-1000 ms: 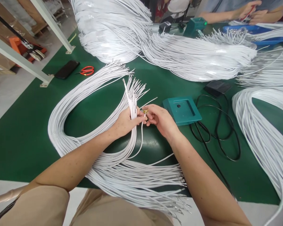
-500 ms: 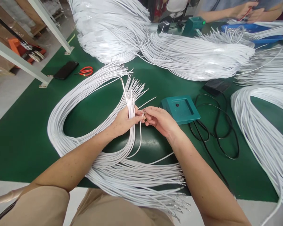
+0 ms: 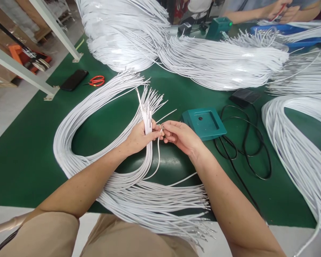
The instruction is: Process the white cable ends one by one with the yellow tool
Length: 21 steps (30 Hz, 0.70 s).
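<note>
My left hand [image 3: 142,137] is closed around several white cables [image 3: 148,151], whose ends stand up above the fist. Between its thumb and forefinger passes one separate white cable [image 3: 158,153], which hangs down in a curve. The fingertips of my right hand [image 3: 179,136] pinch the end of that single cable, touching my left fingertips. A small metallic tip shows there, too small to make out. The held cables belong to a large looped bundle of white cables [image 3: 62,142] on the green table [image 3: 24,160]. Bare ends of the bundle lie below my hands.
Right of my hands sits a teal tray-like device [image 3: 207,123] with black cords [image 3: 247,153]. Red-handled scissors [image 3: 97,81] and a black phone-like object [image 3: 75,80] lie at left. More white cable bundles [image 3: 222,64] fill the back and right. Across the table are another person's hands [image 3: 282,12].
My hands keep nearly the same place and grip. The whole view has shifted very slightly. Across the table, the other person's hands have moved a little.
</note>
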Each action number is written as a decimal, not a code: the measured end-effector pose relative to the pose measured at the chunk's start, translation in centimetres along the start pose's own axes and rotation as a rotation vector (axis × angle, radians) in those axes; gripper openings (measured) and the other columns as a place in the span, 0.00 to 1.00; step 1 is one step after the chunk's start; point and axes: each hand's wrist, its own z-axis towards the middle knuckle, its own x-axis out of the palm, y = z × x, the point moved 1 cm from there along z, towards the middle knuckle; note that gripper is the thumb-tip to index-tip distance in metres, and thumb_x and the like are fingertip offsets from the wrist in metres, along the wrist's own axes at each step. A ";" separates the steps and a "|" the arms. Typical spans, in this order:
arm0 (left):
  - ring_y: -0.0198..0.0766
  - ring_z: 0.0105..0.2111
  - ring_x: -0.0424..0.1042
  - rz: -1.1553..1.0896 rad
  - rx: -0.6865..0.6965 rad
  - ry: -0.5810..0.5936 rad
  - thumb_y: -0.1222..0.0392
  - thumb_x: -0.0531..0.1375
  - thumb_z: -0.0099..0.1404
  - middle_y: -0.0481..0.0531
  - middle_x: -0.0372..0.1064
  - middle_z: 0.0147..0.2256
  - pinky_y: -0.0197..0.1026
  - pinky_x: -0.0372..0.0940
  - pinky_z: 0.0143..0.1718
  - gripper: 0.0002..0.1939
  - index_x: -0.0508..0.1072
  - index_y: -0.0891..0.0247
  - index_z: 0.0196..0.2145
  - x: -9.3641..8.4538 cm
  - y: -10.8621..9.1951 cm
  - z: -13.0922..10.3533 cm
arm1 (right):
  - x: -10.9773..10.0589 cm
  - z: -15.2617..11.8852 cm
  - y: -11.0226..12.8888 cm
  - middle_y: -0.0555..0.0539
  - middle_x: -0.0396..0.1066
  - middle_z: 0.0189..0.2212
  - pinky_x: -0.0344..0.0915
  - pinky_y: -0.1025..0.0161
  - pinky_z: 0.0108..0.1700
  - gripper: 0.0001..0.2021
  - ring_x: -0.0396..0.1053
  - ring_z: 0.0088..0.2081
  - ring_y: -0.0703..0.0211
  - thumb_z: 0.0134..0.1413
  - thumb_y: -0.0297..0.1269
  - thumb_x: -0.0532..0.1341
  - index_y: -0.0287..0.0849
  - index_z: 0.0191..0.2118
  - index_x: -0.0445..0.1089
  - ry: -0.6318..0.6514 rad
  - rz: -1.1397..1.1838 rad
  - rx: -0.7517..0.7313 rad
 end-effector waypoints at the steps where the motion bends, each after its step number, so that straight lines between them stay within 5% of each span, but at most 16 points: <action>1: 0.33 0.28 0.73 0.000 0.009 0.004 0.60 0.66 0.55 0.46 0.69 0.30 0.36 0.67 0.30 0.16 0.61 0.63 0.32 -0.1 0.0 0.0 | 0.1 -0.1 0.1 0.56 0.60 0.17 0.63 0.67 0.28 0.17 0.60 0.21 0.70 0.47 0.47 0.67 0.39 0.21 0.65 -0.012 -0.013 -0.018; 8: 0.33 0.29 0.74 -0.086 -0.021 0.057 0.59 0.65 0.57 0.47 0.70 0.32 0.35 0.68 0.30 0.24 0.65 0.62 0.51 -0.4 0.3 0.0 | 0.3 0.0 -0.1 0.51 0.70 0.25 0.63 0.66 0.30 0.10 0.65 0.25 0.66 0.48 0.42 0.65 0.40 0.29 0.70 -0.188 -0.407 -0.228; 13: 0.29 0.27 0.71 -0.313 -0.146 0.087 0.61 0.67 0.55 0.46 0.68 0.31 0.38 0.69 0.37 0.21 0.72 0.62 0.47 -0.6 0.5 0.2 | 0.2 0.0 -0.6 0.49 0.67 0.28 0.61 0.63 0.36 0.08 0.64 0.31 0.62 0.59 0.35 0.56 0.42 0.29 0.66 -0.287 -0.993 -0.557; 17: 0.29 0.27 0.70 -0.405 -0.214 0.077 0.64 0.68 0.53 0.46 0.68 0.30 0.39 0.70 0.38 0.20 0.73 0.64 0.45 -0.8 0.5 0.3 | 0.2 -0.3 -0.7 0.45 0.65 0.31 0.60 0.62 0.38 0.13 0.62 0.33 0.60 0.64 0.33 0.49 0.41 0.30 0.66 -0.199 -1.397 -0.786; 21: 0.28 0.27 0.70 -0.368 -0.226 0.071 0.64 0.68 0.54 0.46 0.68 0.30 0.40 0.70 0.41 0.21 0.74 0.63 0.46 -1.0 0.5 0.4 | 0.0 -0.3 -0.5 0.44 0.67 0.33 0.60 0.62 0.40 0.15 0.63 0.35 0.58 0.66 0.33 0.46 0.41 0.34 0.68 -0.153 -1.567 -0.781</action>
